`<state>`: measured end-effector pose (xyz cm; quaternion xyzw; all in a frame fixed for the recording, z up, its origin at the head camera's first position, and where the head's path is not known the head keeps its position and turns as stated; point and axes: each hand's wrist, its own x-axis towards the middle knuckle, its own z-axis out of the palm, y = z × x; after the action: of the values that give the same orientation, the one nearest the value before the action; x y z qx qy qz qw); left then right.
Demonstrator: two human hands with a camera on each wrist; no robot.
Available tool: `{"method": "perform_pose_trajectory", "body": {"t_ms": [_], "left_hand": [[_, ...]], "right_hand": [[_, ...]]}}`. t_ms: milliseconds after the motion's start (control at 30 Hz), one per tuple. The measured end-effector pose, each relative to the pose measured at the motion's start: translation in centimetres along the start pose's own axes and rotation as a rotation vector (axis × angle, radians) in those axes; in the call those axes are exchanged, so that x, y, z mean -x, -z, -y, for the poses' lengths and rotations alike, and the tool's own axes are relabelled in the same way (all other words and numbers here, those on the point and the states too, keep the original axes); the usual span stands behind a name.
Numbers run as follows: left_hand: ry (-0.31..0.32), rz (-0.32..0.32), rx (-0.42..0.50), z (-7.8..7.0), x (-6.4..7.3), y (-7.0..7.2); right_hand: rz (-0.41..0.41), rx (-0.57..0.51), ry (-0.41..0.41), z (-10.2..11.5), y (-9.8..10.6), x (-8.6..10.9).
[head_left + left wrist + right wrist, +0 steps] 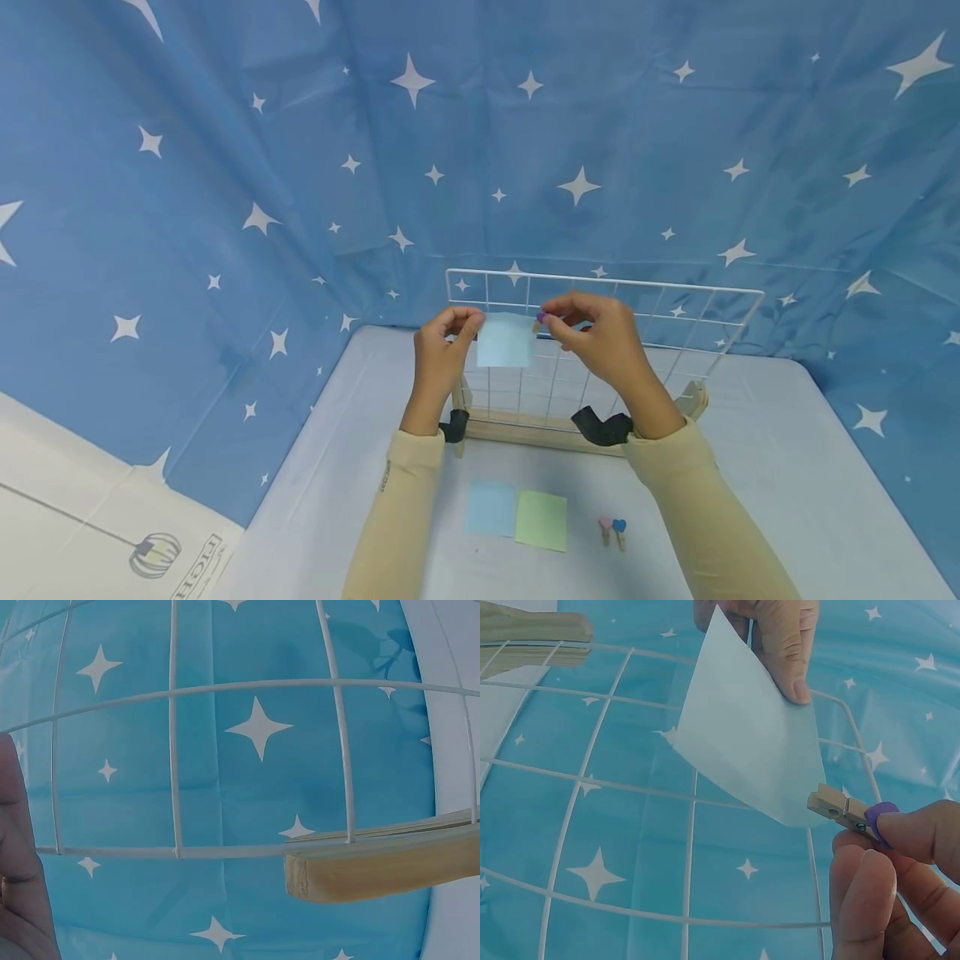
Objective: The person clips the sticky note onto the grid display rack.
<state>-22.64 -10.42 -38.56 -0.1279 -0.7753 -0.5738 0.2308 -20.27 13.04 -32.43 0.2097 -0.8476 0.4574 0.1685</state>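
My left hand [446, 354] pinches a light blue paper note [506, 340] at its left upper edge, in front of the white wire grid [660, 317]. In my right hand [600, 333] is a small wooden clothespin [840, 808] with a purple top, pinched between thumb and fingers. The clothespin is beside the note's right upper corner; whether its jaws touch the paper I cannot tell. In the right wrist view the note [742, 727] hangs tilted from the left hand [780, 645]. The left wrist view catches only part of the left hand [19, 855] at its edge.
The grid stands in a wooden base [525, 429] on the white table [337, 467]. Nearer lie a blue note [491, 508], a green note [542, 521], and two clothespins, one pink-topped [605, 531], one blue-topped [619, 533]. A starry blue curtain [480, 125] hangs behind.
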Motion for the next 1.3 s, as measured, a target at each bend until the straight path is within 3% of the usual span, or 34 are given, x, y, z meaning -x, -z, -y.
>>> {"method": "perform_pose_trajectory", "body": {"t_ms": [833,1300], "left_hand": [[0.013,-0.042,0.011,-0.3,-0.6,-0.1],[-0.044,-0.087,0.015,-0.3,-0.8,-0.4]], "right_hand": [[-0.048,0.008,0.000,0.3,-0.9,-0.7],[-0.116,0.085,0.163,1.2,-1.7,-1.5]]}}
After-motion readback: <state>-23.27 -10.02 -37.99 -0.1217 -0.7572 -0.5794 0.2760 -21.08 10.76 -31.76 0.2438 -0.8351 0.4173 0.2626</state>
